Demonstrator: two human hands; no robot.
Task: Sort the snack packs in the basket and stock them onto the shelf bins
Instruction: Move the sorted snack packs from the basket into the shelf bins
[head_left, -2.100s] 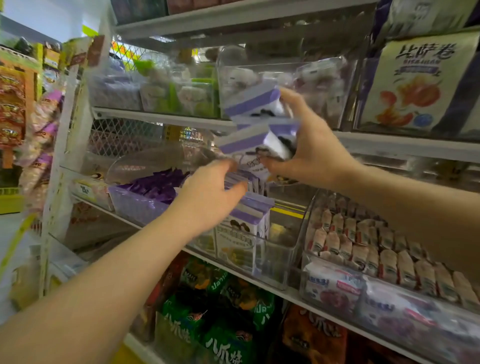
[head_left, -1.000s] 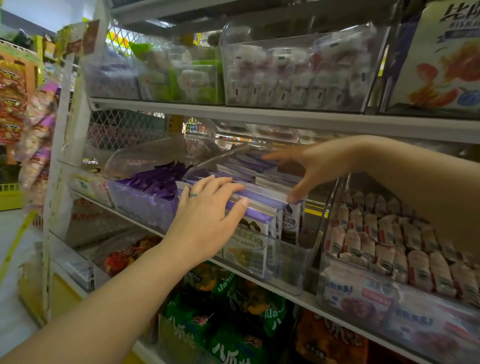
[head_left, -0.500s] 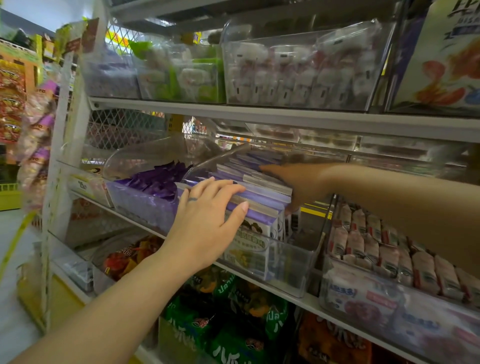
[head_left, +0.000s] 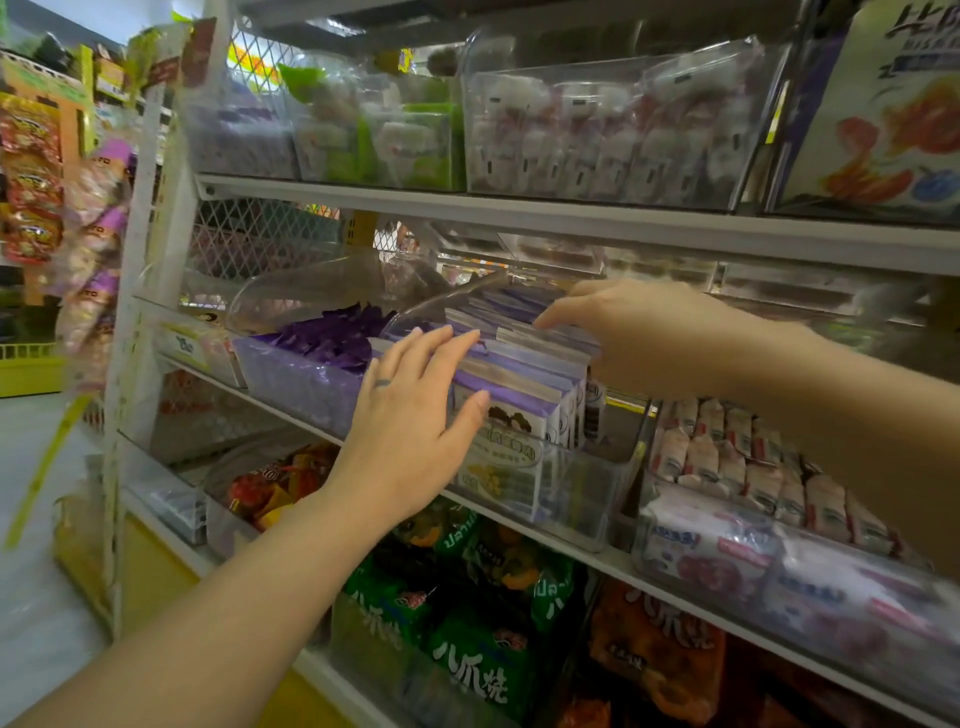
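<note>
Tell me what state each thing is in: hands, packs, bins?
Left hand, open, fingers flat against the front packs.
Right hand, open, fingertips touching pack tops further back.
Purple-and-white packs, upright in a tight row.
Clear bin, packs on its left side, gap on its right.
Purple-wrapper bin, full.

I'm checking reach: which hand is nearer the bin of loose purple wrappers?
Left. The left hand rests on the purple-and-white packs just right of the purple-wrapper bin; the right hand is farther right, fingers touching the same packs further back.
</note>
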